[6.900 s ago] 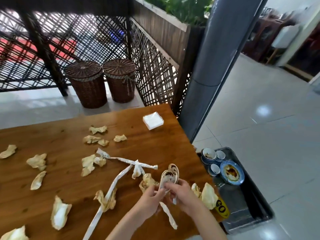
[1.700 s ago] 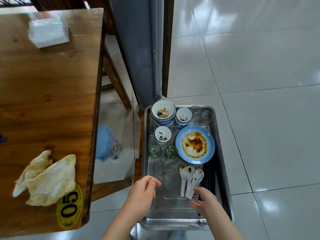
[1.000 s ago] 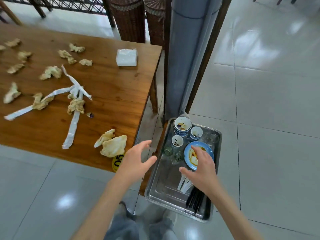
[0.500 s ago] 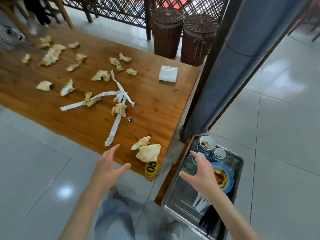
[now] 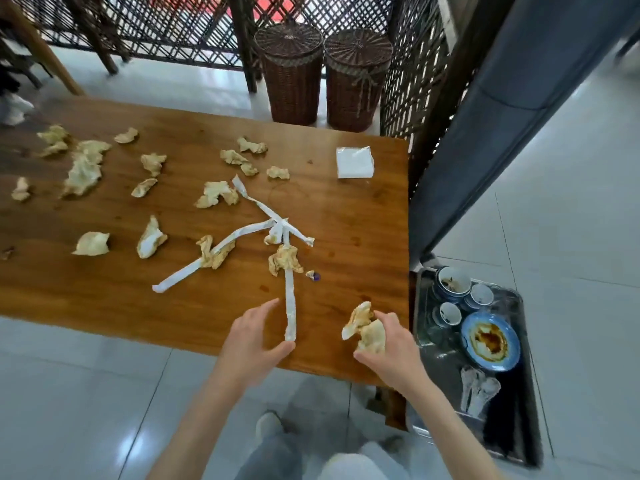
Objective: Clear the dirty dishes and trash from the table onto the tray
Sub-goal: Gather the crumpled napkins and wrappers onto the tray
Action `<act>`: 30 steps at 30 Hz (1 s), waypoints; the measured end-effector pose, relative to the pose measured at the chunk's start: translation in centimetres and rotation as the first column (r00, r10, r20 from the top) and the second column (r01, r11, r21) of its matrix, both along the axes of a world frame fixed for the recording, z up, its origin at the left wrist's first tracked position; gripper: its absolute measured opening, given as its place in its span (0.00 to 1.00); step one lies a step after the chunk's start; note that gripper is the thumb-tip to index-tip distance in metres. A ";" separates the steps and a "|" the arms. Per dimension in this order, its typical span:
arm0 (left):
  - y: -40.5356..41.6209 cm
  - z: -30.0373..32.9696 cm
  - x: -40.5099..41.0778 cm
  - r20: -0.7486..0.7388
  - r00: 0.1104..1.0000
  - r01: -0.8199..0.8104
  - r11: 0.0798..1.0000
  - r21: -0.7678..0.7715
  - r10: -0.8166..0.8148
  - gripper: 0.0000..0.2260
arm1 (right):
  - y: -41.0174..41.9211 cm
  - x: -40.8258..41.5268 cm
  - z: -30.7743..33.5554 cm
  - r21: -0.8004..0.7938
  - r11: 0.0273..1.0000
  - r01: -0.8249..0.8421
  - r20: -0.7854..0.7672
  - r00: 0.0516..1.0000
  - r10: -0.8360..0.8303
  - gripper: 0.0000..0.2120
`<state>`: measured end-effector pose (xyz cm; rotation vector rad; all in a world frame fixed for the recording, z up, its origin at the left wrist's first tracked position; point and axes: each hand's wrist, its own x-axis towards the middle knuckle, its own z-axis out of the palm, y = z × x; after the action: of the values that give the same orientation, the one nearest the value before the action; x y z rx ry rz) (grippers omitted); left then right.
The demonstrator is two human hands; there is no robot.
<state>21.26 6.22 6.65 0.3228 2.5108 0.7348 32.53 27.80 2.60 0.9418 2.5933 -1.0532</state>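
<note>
Several crumpled stained napkins and white paper strips lie scattered on the wooden table. My right hand grips a wad of crumpled napkins at the table's near right corner. My left hand hovers with fingers spread beside the near end of a paper strip, holding nothing. The metal tray sits low to the right of the table, holding a sauce-stained blue plate, small bowls, white spoons and dark chopsticks.
A folded white napkin stack lies at the table's far right. Two wicker baskets stand behind the table before a lattice screen. A grey pillar rises right of the table. A tiny purple scrap lies mid-table.
Both hands moved from above the tray and floor onto the table's near edge. My right hand took hold of the crumpled napkins at the corner; my view swung back toward the table.
</note>
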 end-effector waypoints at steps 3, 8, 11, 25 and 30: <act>-0.6 0.2 -1.4 -0.004 0.998 0.068 0.998 0.002 -0.067 0.35 | -1.4 -0.4 -0.9 0.058 0.998 0.022 0.065 0.998 -0.025 0.38; -0.9 0.4 -2.3 0.001 0.995 0.102 0.995 0.023 -0.102 0.35 | -1.7 -0.6 -2.3 0.203 0.979 -0.015 0.131 0.991 -0.013 0.34; -0.7 0.4 -2.0 -0.004 0.995 0.102 0.994 0.023 -0.102 0.34 | -1.4 -0.7 -2.9 0.266 0.962 -0.063 0.192 0.981 0.011 0.31; -0.5 -0.4 -1.8 -0.020 1.000 -0.002 1.000 0.007 0.002 0.31 | 1.6 -1.0 -4.9 0.300 0.942 -0.150 0.120 0.986 0.118 0.06; 0.2 -1.2 -1.8 -0.015 0.998 -0.057 0.998 0.020 0.057 0.30 | 2.8 -3.2 -4.4 0.376 0.917 -0.132 -0.039 0.987 0.157 0.07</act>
<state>19.46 6.41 5.49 0.2657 2.5378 0.7822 29.29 30.63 -1.76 0.7774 2.9302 -0.5724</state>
